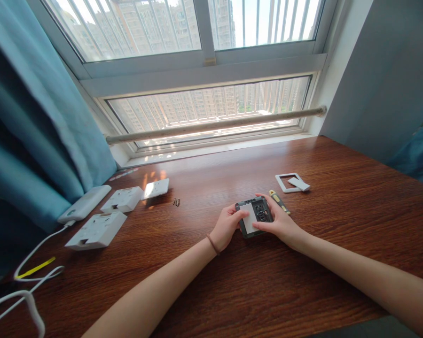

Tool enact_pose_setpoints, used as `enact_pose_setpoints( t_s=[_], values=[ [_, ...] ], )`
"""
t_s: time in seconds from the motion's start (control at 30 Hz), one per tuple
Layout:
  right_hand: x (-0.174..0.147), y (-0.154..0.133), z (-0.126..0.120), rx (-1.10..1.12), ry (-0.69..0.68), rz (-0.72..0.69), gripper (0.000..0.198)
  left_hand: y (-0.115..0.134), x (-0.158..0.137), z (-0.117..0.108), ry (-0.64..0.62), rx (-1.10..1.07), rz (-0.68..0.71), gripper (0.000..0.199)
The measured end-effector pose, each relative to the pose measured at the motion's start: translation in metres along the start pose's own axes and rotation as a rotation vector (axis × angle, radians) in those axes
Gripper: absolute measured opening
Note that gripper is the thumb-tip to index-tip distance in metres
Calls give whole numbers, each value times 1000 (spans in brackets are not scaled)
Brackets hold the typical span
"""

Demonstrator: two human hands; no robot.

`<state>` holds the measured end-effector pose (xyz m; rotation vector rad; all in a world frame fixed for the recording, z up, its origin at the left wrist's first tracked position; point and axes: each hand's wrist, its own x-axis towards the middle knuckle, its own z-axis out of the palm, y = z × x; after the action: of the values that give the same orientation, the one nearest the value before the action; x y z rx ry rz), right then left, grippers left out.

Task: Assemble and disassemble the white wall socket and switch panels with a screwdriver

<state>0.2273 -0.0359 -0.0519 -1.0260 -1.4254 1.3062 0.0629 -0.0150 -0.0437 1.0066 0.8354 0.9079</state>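
Note:
Both hands hold a dark square wall-switch module [249,231] just over the table. A white rocker plate [248,215] covers its left part, while the right part shows the dark inner mechanism [262,212]. My left hand [230,224] grips the left edge, its thumb on the white plate. Wrapped around the right edge is my right hand [279,219], with its thumb at the plate's lower right corner. A grey-and-yellow screwdriver handle [281,203] lies behind my right hand. Farther back rests a white square frame [282,184] with a loose white plate [299,183] across it.
Several small screws [176,202] lie left of my hands. White boxes [97,229] [122,199] and a white socket panel [155,188] stand at the left, near a white power bank [85,203] with a cable [38,249]. A yellow strip [37,267] touches the cable.

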Motion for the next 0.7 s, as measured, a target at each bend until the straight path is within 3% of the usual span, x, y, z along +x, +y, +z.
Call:
enact_pose_setpoints(
  t_s=[0.7],
  values=[
    [0,-1,1,-38,-32,-22,77,2,-2,1,-27,90,4,33]
  ],
)
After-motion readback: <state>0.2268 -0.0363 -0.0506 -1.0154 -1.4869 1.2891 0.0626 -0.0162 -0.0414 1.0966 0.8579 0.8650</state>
